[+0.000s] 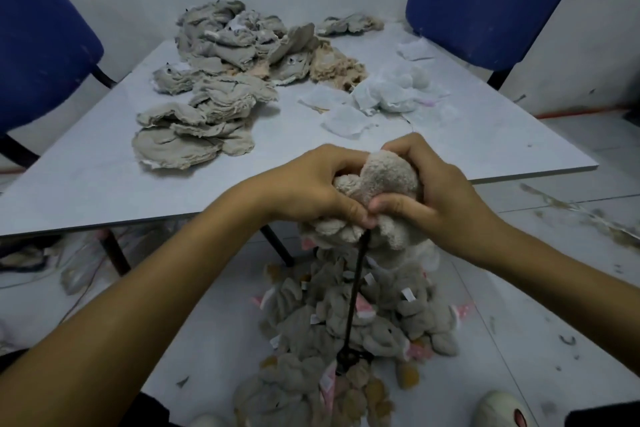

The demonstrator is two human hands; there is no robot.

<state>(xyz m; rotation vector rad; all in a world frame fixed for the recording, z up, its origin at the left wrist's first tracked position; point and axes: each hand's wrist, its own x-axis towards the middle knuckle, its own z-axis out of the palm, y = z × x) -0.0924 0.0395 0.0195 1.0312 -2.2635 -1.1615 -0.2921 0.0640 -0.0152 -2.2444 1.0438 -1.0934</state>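
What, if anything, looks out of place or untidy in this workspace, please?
Scraps of fluff litter the floor right of the table. A heap of plush toys lies on the floor, not on the table, and limp grey fabric skins and white wadding sprawl loosely across the table. A dark cord dangles from the gripped plush toy.

beige plush toy (384, 180), grey fabric pieces (207, 111), blue chairs (485, 0), black cord (356, 274)
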